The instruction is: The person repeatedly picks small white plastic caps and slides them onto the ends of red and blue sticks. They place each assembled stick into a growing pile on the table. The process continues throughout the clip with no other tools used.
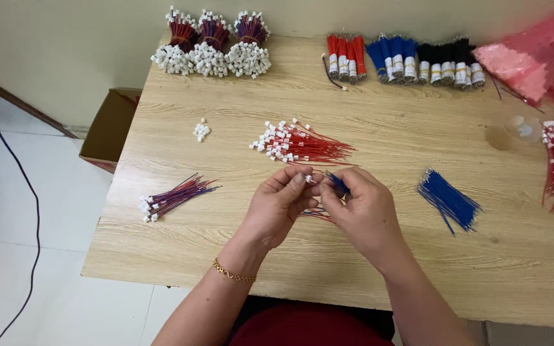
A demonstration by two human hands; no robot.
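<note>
Left hand [276, 208] pinches a white plug [308, 179]; right hand [361, 208] pinches a blue wire [337, 183] beside it, above the table [354, 269]. Wire looks light and floppy, plug tiny; best gripped near tips.

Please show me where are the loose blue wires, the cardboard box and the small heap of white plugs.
loose blue wires [448, 200], head view, middle of the bunch
cardboard box [111, 128], head view, inner flap
small heap of white plugs [201, 130], head view, centre

— Hands?
— Left hand [278, 204] and right hand [361, 208] meet at centre, fingertips pinched together, knuckles up.
— Arms?
— Both forearms bare, angling inward from below; wrists slightly bent.
</note>
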